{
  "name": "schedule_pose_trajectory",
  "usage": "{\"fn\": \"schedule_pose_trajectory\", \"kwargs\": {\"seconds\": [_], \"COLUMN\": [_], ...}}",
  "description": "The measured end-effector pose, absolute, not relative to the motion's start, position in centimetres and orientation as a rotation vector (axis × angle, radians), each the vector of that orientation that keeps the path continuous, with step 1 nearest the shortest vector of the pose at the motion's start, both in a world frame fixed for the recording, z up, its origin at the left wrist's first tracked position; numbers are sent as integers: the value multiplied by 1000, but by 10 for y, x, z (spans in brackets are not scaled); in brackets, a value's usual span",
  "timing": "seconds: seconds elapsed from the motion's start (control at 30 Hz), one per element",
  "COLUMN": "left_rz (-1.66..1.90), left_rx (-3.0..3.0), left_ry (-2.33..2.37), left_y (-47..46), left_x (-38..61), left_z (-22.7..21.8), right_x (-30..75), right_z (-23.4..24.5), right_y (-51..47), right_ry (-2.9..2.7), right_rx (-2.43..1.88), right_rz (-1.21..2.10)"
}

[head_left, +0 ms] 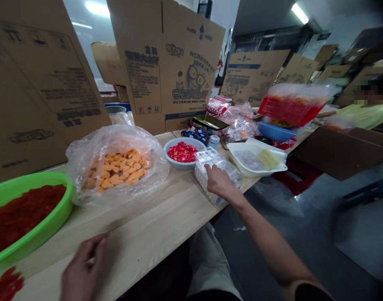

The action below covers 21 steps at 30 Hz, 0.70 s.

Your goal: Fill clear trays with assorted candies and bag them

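My right hand (219,180) reaches out over a stack of clear plastic trays (214,167) near the table's edge, fingers curled on its top. My left hand (83,271) lies close to me on the wooden table (154,225), fingers bent inward; I cannot see anything in it. Between the hands sits a clear plastic bag of orange snack pieces (118,165). A pale blue bowl of red wrapped sweets (182,153) stands just left of the tray stack.
A green basin of red sweets (25,213) sits at the left. A white tub (257,161), a blue bowl (274,131) and a red basket (288,109) lie further right. Cardboard boxes (166,62) wall the back. Another person in yellow-green (367,113) is at far right.
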<state>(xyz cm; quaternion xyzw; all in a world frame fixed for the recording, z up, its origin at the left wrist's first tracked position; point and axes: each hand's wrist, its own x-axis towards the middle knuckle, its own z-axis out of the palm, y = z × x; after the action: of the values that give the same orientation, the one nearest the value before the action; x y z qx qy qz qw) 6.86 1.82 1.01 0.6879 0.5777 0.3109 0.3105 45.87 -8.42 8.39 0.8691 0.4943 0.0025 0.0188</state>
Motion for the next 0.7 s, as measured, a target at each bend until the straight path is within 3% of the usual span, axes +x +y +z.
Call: {"fn": "schedule_pose_trajectory", "kwargs": {"seconds": [0.2,0.3,0.37,0.53,0.7], "left_rz": [623,757,884,827,728], "left_rx": [1036,784,773,1064,1575], "left_ry": [885,820,933,1213,1712], "left_y": [-34,-33,-21,14,21], "left_x": [190,219,212,121,39], "left_z": [22,24,19,-5,-19], "right_x": [371,324,324,426,504], "right_z": [78,79,86,92,50], "right_y": [-98,-105,-105,-89,-66], "right_ry": [1939,2417,2510,1662,1501], "right_rx": [2527,2254,2322,3087,2979], "right_rz": [213,31,-53,135,-348]}}
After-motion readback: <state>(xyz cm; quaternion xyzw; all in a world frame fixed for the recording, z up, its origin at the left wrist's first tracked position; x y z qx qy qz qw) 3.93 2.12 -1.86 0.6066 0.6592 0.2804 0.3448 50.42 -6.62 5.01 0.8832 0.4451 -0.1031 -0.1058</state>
